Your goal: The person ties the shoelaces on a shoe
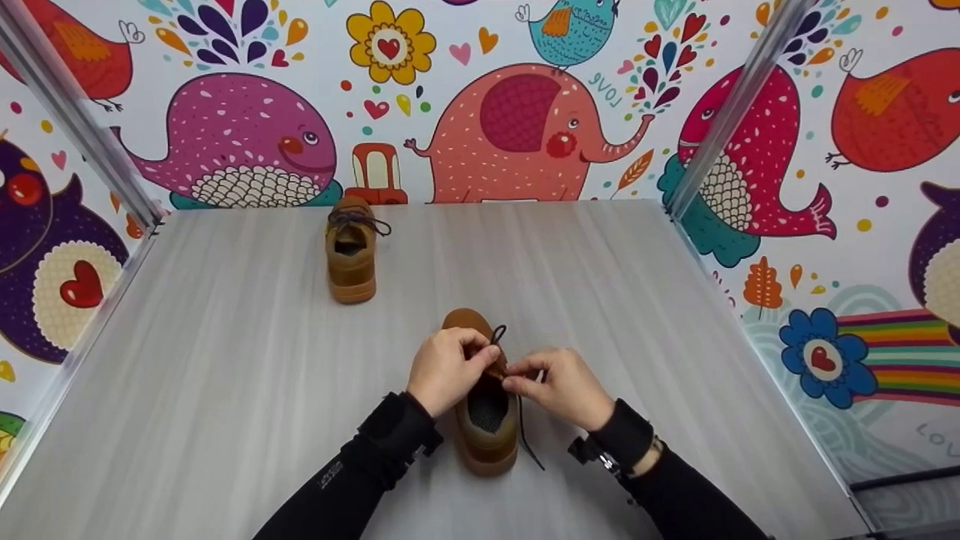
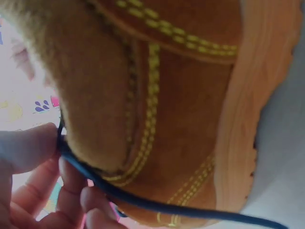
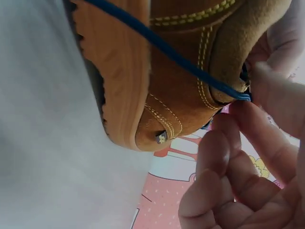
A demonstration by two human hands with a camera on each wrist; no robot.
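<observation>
A brown shoe (image 1: 487, 450) with yellow stitching stands on the table, toe pointing away from me. My left hand (image 1: 448, 371) lies over its tongue area, thumb and fingertips pinching the dark blue shoelace (image 2: 138, 202). From the right, my right hand (image 1: 566, 386) pinches the lace (image 3: 176, 57) between thumb and index finger, close to the left fingertips. A small loop rises above the fingers in the head view, and a loose lace end trails down the shoe's right side. The fingers hide most of the eyelets.
A second brown shoe (image 1: 352, 277) with tied laces stands farther back to the left, toe toward the wall. The light wood-grain table (image 1: 225, 360) is bordered by printed panels (image 1: 465, 45) at the back and sides, with metal posts (image 1: 720, 120) at the corners.
</observation>
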